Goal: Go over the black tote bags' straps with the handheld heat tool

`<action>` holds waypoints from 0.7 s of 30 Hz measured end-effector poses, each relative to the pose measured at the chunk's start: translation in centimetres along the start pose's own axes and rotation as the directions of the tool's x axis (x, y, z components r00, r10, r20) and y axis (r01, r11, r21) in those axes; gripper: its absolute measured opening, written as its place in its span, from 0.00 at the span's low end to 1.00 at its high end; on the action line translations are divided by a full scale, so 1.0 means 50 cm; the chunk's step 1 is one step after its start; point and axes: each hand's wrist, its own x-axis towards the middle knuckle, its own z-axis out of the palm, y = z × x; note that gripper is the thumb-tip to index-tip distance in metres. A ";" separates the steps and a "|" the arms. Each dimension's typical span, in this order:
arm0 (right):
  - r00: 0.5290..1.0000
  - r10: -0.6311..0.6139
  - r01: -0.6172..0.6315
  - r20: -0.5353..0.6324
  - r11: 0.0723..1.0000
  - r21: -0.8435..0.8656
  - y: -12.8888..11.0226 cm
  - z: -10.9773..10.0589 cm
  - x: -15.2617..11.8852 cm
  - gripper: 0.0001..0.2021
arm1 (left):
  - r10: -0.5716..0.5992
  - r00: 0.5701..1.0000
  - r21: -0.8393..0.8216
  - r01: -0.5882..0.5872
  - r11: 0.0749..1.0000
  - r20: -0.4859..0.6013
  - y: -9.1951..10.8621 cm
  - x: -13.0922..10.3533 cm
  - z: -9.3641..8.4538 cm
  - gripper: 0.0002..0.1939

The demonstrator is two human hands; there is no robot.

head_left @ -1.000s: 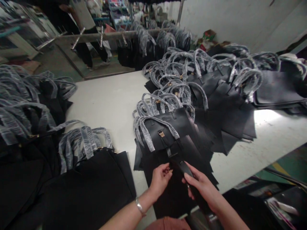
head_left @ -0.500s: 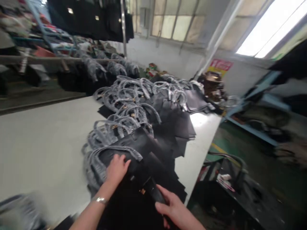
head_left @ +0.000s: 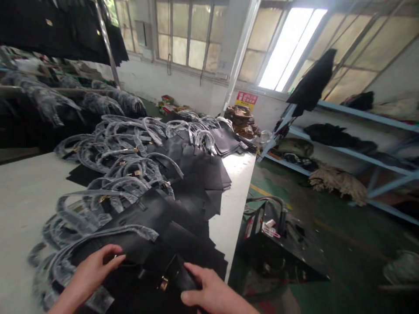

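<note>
My right hand (head_left: pixel 206 285) pinches a black leather flap (head_left: pixel 179 274) between thumb and fingers at the bottom centre. A gold clasp (head_left: pixel 163 283) shows just left of that flap, on the black bag below. My left hand (head_left: pixel 98 266) is over the left side of the same dark pile, thumb and forefinger apart, its other fingers partly hidden. Past it lies a plastic-wrapped handle (head_left: pixel 144 231), arching across a black bag panel (head_left: pixel 131 248). More bags with wrapped handles (head_left: pixel 131 135) overlap up the table behind both hands.
The white table (head_left: pixel 19 218) has its right edge beside a black box-like unit (head_left: pixel 294 244) standing on the green floor. A blue shelf rack (head_left: pixel 327 148) with dark goods stands at the right. More black bags (head_left: pixel 59 30) hang at upper left.
The view has swung to the right, so the table and pile sit further left. My left hand has drawn back toward me; the right keeps its grip on the flap.
</note>
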 end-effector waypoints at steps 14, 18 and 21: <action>0.972 0.011 -0.010 0.235 1.000 -0.006 -0.044 0.031 -0.005 0.36 | -0.224 0.861 -0.800 0.507 0.322 0.456 0.074 -0.272 0.051 0.20; 0.945 0.070 -0.089 0.319 0.995 0.047 -0.055 0.048 -0.005 0.35 | -0.181 0.915 -0.907 0.389 0.159 0.361 0.089 -0.308 0.087 0.22; 0.923 0.103 -0.143 0.372 0.986 0.083 -0.055 0.061 0.009 0.34 | -0.149 0.940 -0.938 0.326 0.119 0.308 0.103 -0.313 0.102 0.21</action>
